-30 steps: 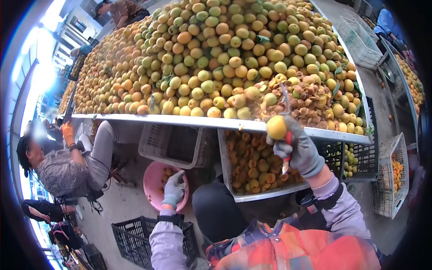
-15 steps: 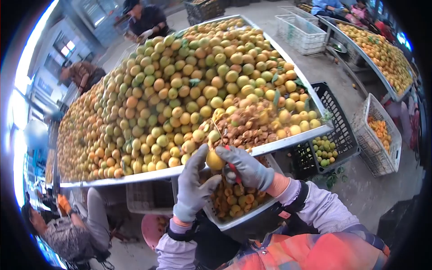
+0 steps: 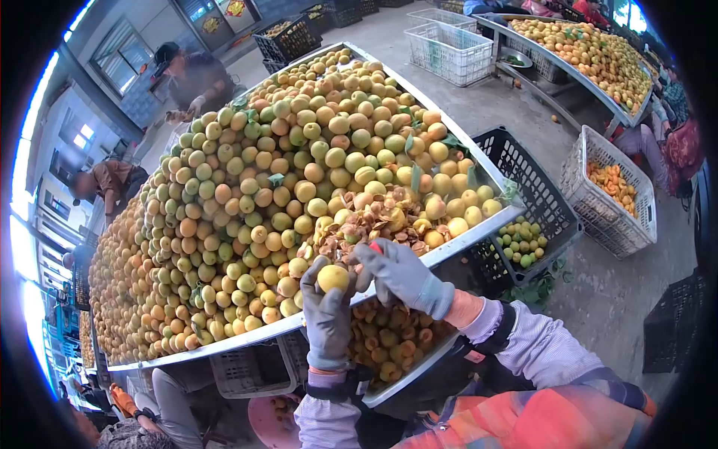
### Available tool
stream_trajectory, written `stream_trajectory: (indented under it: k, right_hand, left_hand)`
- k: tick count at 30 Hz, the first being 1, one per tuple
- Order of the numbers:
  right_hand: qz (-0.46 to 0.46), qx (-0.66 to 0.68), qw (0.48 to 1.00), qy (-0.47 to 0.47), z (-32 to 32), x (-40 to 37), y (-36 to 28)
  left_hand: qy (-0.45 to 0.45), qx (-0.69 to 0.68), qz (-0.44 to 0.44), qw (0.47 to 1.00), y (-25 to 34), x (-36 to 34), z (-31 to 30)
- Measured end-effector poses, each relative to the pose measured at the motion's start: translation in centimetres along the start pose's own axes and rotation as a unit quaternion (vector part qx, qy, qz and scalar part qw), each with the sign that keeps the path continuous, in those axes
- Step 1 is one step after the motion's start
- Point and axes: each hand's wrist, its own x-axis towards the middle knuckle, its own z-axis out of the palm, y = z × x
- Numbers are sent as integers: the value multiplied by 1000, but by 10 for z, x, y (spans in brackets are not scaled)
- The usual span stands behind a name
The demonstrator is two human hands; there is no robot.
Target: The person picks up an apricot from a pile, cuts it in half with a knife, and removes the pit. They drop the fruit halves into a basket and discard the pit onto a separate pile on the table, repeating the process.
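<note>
My left hand (image 3: 327,310), in a grey glove, holds a yellow apricot (image 3: 333,278) between thumb and fingers at the front edge of the fruit table (image 3: 269,329). To its right my right hand (image 3: 404,277), also gloved, is closed around a red-handled tool (image 3: 375,248), mostly hidden by the fingers. Its fingertips are close to the left thumb. Behind both hands lies a heap of pits and scraps (image 3: 381,221) among the piled whole apricots (image 3: 247,202). Below them, a crate of cut apricots (image 3: 389,337) is partly covered by my right forearm.
Right of the table are a black crate (image 3: 538,179) with green fruit and a white crate (image 3: 609,224) with orange halves. A pink basin (image 3: 273,423) is below. Other people sit at the left and the far right; a second fruit table (image 3: 591,63) stands behind.
The view has shifted, so the table appears further left. My right hand has moved off the fruit, and the apricot now sits higher in my left fingers. The red tool shows less.
</note>
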Motion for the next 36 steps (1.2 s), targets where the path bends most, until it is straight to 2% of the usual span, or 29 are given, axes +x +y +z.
stream_trajectory:
  k: [1, 3, 5, 7, 10, 12, 15, 17, 20, 23, 25, 26, 28, 29, 31, 32, 34, 36]
  right_hand:
    - [4, -2, 1000, -2, -3, 0, -3]
    - [21, 16, 1000, -8, -3, -5, -18]
    - [31, 49, 998, 7, 0, -8, -26]
    - [-8, 57, 998, -15, 0, -8, -31]
    - [-4, 14, 999, -37, 2, -6, -31]
    - [-8, -12, 998, -61, 3, -7, -29]
    - [59, -104, 988, -97, 4, -10, -24]
    - [65, -118, 986, -97, 2, -9, -16]
    - [74, -114, 981, -141, -1, -9, -14]
    - [87, -106, 982, -130, -1, -11, -15]
    - [140, -99, 972, -159, 2, -14, -20]
    - [158, -98, 968, -167, 4, -17, -22]
    - [171, -75, 962, -198, 2, -18, -19]
    - [182, -52, 955, -229, 1, -18, -16]
    - [189, -39, 954, -228, 3, -18, -13]
    - [189, -64, 954, -222, 4, -18, -14]
    - [191, -91, 953, -216, 6, -17, -14]
    - [173, -124, 953, -215, 7, -17, -10]
  left_hand:
    - [30, -74, -17, 997, -1, -2, 0]
    - [34, -100, -42, 994, -3, -6, -15]
    - [58, -188, -96, 976, -2, -7, -23]
    - [61, -169, -88, 980, -2, -10, -17]
    - [49, -220, -113, 968, -11, -10, -19]
    - [82, -270, -176, 943, -13, -11, -21]
    - [65, -263, -168, 948, -15, -10, -23]
    - [84, -290, -167, 939, -16, -9, -25]
    - [40, -294, -142, 944, -14, -8, -23]
    - [68, -229, -140, 961, -16, -9, -19]
    - [136, -142, -111, 974, -23, -9, -24]
    - [137, -143, -113, 974, -19, -10, -17]
    - [124, 71, -62, 988, -8, -11, 1]
    - [124, 69, -63, 988, -12, -12, -7]
    - [27, 5, -79, 997, -23, -15, -28]
    - [28, 3, -80, 996, -19, -16, -21]
    - [85, 52, -89, 991, -6, -16, 1]
    - [83, 28, -107, 990, -8, -16, -3]
